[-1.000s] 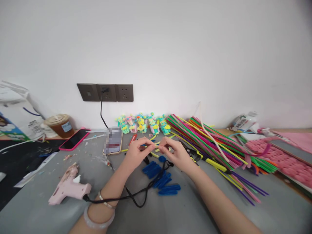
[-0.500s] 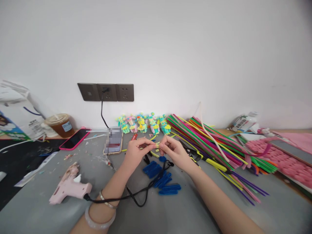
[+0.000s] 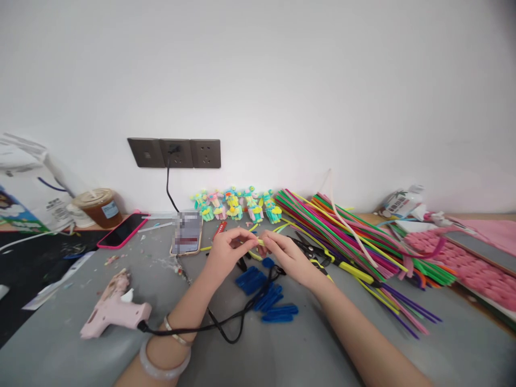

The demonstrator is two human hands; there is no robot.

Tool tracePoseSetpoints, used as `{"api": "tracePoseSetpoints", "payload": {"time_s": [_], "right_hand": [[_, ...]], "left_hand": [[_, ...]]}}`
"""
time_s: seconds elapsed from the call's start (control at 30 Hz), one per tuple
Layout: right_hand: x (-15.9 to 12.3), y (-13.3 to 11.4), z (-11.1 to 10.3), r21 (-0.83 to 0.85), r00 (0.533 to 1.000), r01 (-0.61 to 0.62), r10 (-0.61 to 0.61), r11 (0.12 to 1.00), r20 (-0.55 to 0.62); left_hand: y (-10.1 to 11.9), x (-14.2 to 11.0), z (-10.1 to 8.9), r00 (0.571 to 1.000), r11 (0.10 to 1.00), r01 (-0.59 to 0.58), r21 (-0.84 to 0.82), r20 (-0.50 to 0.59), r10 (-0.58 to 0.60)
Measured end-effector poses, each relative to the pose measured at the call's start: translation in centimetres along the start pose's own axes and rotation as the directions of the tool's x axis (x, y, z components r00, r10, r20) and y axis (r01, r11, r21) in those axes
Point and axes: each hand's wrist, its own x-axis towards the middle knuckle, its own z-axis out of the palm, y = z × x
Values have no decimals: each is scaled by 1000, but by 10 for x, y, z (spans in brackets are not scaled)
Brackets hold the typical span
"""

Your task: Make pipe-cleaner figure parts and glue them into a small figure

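My left hand [image 3: 229, 250] and my right hand [image 3: 287, 255] meet above the grey table [image 3: 282, 355], both pinching a short yellow pipe cleaner piece [image 3: 260, 242] between their fingertips. Just below the hands lie several folded blue pipe cleaner pieces [image 3: 268, 298] and a black cord [image 3: 226, 322]. Small colourful pipe cleaner figures [image 3: 236, 204] stand in a row by the wall behind the hands.
A pink glue gun [image 3: 115, 309] lies at the left. A pink-cased phone [image 3: 123, 230], another phone [image 3: 187, 232] and a lidded drink cup [image 3: 99, 207] sit further back. A big heap of coloured pipe cleaners [image 3: 355, 242], scissors [image 3: 318, 253] and pink pieces [image 3: 463, 263] fill the right.
My hands have drawn slightly closer together on the yellow piece, with the right fingers shifting left along it. Nothing else has moved.
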Motion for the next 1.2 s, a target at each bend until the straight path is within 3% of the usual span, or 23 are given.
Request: {"api": "tracePoseSetpoints", "payload": {"time_s": [0.27,0.6,0.8,1.0,1.1,1.2], "right_hand": [[1,-1,-2,305,990,-135,113,943,87],[0,1,-3,210,1000,-5,4,978,4],[0,-3,-4,183,999,-33,30,983,18],[1,19,-18,-85,991,-132,129,988,-33],[-2,34,-27,-294,988,-147,129,944,-80],[-4,43,-30,-416,981,-185,189,890,-33]], "left_hand": [[3,1,0,1000,994,8,-109,22,-5],[7,0,1,991,967,132,-217,45,-125],[3,1,-1,995,983,97,-158,47,-90],[-4,4,-2,996,996,83,-29,33,-82],[-5,5,-3,994,995,102,2,-44,-102],[-5,5,-5,990,996,92,3,-111,-91]]}}
